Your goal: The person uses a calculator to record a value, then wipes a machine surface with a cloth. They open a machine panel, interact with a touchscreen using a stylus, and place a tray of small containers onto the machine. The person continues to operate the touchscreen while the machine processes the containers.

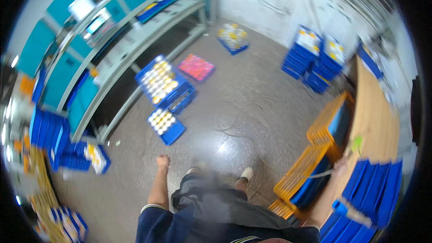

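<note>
My left hand (163,161) hangs over the floor in a loose fist, with nothing visible in it. Out to the right, my right hand (340,167) is at the edge of a long wooden table (378,108), its fingers closed and blurred. A pale thin strip (321,174) sticks out on one side of it, and a small bright green thing (357,144) shows just beyond the fingertips. Whether these are one object I cannot make out. Closest to that hand are blue trays (373,189) on the table and orange crates (308,168) below it.
Ahead-left on the floor are a blue crate of white and yellow pieces (159,81), a smaller blue tray (172,132) and a tray of pink pieces (196,67). Stacked blue crates (297,58) stand by the far wall. A grey workbench (130,49) runs along the left.
</note>
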A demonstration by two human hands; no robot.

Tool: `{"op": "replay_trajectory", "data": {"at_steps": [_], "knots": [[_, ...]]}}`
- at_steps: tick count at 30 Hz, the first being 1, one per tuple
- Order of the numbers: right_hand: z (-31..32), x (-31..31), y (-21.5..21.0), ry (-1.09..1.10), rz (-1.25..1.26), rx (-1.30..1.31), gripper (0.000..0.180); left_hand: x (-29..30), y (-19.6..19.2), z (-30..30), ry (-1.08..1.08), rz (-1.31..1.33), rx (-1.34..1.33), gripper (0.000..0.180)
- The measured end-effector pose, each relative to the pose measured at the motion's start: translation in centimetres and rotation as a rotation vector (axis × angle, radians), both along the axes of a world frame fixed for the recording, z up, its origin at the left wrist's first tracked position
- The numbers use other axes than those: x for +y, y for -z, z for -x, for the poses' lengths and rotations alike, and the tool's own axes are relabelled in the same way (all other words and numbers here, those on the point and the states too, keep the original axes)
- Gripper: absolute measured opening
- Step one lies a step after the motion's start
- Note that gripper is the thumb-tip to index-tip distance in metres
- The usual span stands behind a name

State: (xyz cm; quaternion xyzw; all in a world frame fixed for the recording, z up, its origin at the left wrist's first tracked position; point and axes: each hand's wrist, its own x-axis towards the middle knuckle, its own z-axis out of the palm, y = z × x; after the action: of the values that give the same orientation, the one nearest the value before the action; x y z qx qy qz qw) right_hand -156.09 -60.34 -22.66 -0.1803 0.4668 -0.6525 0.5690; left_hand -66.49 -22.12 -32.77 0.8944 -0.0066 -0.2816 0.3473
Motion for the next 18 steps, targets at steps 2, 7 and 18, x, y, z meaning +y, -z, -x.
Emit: {"op": "replay_trajectory", "data": {"at_steps": [2,7,18], "knots": [[8.0,-5.7,-1.9,-0.015,-0.097,-0.017,0.034,9.6,0.7,2.1,-0.115,-0.096,0.191,0.021],[8.4,-15.7,-3.8,0.148,-0.138,0.430,0.033,25.3,4.8,16.5,0.053,-0.625,0.180,0.042],[-49.0,21.0,20.1,-1.903,-0.537,1.035,0.032,31.1,1.3,27.3,0.125,-0.530,0.423,0.044]]}}
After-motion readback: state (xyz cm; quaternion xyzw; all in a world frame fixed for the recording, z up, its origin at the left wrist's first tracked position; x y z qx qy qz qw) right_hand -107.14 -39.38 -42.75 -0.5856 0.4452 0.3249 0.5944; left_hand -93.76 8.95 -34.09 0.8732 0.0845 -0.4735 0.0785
